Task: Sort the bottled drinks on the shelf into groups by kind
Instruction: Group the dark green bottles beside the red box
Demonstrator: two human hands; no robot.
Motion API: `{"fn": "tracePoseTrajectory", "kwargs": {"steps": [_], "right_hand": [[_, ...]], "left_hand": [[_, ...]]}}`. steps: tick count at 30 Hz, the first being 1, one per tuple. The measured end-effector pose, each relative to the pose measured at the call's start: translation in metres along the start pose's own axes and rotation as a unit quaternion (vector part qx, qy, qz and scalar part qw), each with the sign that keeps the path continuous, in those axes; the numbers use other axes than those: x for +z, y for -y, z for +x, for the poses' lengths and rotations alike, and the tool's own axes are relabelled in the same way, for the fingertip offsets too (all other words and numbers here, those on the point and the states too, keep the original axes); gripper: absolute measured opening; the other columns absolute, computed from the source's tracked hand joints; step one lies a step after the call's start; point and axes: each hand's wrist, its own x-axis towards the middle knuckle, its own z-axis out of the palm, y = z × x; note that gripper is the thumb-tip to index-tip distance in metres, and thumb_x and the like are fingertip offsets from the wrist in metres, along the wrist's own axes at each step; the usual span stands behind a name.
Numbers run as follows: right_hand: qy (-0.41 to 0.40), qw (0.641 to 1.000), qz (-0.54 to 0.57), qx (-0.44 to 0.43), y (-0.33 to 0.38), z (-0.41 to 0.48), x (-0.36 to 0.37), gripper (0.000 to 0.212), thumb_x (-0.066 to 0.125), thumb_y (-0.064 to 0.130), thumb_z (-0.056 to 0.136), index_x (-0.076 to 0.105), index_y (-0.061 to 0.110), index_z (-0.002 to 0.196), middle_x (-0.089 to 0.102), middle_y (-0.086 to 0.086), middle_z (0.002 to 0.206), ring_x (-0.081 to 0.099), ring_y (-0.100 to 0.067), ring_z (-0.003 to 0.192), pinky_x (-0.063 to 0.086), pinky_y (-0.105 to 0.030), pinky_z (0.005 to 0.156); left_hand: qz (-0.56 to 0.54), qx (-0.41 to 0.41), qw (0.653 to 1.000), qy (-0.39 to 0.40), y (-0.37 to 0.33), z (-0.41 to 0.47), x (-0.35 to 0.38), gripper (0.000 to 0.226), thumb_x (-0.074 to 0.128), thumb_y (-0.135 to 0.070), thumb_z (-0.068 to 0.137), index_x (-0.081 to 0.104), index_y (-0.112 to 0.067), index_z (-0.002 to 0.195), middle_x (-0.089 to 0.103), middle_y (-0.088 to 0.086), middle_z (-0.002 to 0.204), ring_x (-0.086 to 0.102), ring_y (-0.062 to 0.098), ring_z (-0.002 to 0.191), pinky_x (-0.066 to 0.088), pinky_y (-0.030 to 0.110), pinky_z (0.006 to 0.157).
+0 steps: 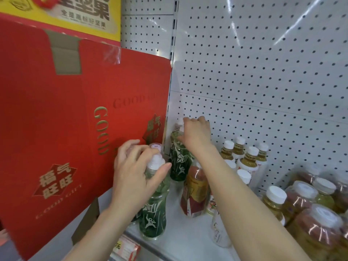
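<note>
Left hand [131, 166] grips front bottle [153, 210]; right hand [195, 134], rear bottle [178, 162]

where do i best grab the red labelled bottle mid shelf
Probably the body of the red-labelled plastic bottle, from the front: it stands on the white shelf with open space before it, green-labelled bottles crowd its left, and the right forearm crosses over its top.
</note>
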Motion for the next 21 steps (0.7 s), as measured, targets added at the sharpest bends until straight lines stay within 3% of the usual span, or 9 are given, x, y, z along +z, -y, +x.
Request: {"fn": "tracePoseTrajectory", "kwargs": {"steps": [2, 6, 9, 11, 14, 17, 21], "right_hand": [[-0.037, 0.989, 0.128, -0.056, 0.014, -0.017, 0.001, 0.045, 0.063, 0.041, 0.094, 0.059, 0.012, 0.128, 0.064, -0.010, 0.118, 0.051, -0.027, 0.117, 0.044, -0.041, 0.096], [0.154, 0.963, 0.200, -0.089, 0.046, -0.031, 0.014, 0.035, 0.052, 0.038, 0.099, 0.060, 0.011, 0.120, 0.065, -0.017, 0.111, 0.062, -0.034, 0.104, 0.052, -0.042, 0.088], [0.198, 0.939, 0.280, -0.040, 0.050, -0.031, 0.022, 0.039, 0.058, 0.031, 0.095, 0.053, 0.012, 0.129, 0.065, -0.017, 0.120, 0.063, -0.033, 0.105, 0.053, -0.041, 0.090], [0.174, 0.932, 0.318, -0.011, 0.045, -0.032, 0.019, 0.044, 0.065, 0.034, 0.091, 0.055, 0.013, 0.128, 0.066, -0.012, 0.120, 0.064, -0.028, 0.104, 0.052, -0.037, 0.085], [0.076, 0.923, 0.375, 0.031, 0.033, -0.044, -0.010, 0.047, 0.065, 0.044, 0.092, 0.054, 0.019, 0.130, 0.061, 0.004, 0.105, 0.062, -0.013, 0.087, 0.047, -0.026, 0.072], [-0.048, 0.930, 0.362, 0.040, 0.018, -0.067, -0.053, 0.049, 0.057, 0.052, 0.095, 0.053, 0.023, 0.133, 0.057, 0.011, 0.093, 0.064, -0.016, 0.090, 0.053, -0.035, 0.083], [-0.104, 0.941, 0.319, 0.035, -0.004, -0.109, -0.082, 0.043, 0.054, 0.053, 0.094, 0.057, 0.025, 0.128, 0.061, 0.009, 0.097, 0.064, -0.021, 0.099, 0.051, -0.040, 0.091]], "left_hand": [[-0.001, 0.002, 1.000, 0.002, 0.001, 0.000, 0.001, 0.044, 0.055, -0.058, 0.084, 0.072, -0.020, 0.100, 0.064, -0.006, 0.104, 0.043, 0.027, 0.122, 0.036, 0.039, 0.101], [-0.003, 0.003, 1.000, 0.010, 0.002, 0.000, -0.001, 0.046, 0.055, -0.059, 0.083, 0.071, -0.019, 0.100, 0.064, -0.005, 0.105, 0.042, 0.027, 0.124, 0.033, 0.034, 0.103], [-0.008, 0.000, 1.000, 0.022, 0.004, -0.001, -0.004, 0.047, 0.056, -0.061, 0.082, 0.071, -0.021, 0.101, 0.064, -0.006, 0.106, 0.041, 0.025, 0.126, 0.029, 0.028, 0.104], [-0.009, 0.006, 1.000, 0.021, 0.004, -0.001, -0.006, 0.046, 0.057, -0.061, 0.081, 0.070, -0.021, 0.099, 0.064, -0.005, 0.105, 0.041, 0.025, 0.126, 0.028, 0.027, 0.105], [-0.017, 0.005, 1.000, 0.017, 0.003, 0.000, -0.007, 0.046, 0.056, -0.061, 0.081, 0.069, -0.021, 0.098, 0.064, -0.005, 0.104, 0.040, 0.024, 0.127, 0.030, 0.029, 0.105], [-0.012, 0.006, 1.000, 0.022, 0.001, -0.001, -0.006, 0.047, 0.056, -0.062, 0.081, 0.068, -0.021, 0.101, 0.065, -0.005, 0.105, 0.038, 0.025, 0.129, 0.031, 0.035, 0.106], [-0.019, 0.025, 0.999, 0.006, 0.003, -0.005, -0.003, 0.045, 0.059, -0.059, 0.082, 0.068, -0.019, 0.101, 0.065, -0.005, 0.106, 0.036, 0.027, 0.132, 0.030, 0.038, 0.110]]}}
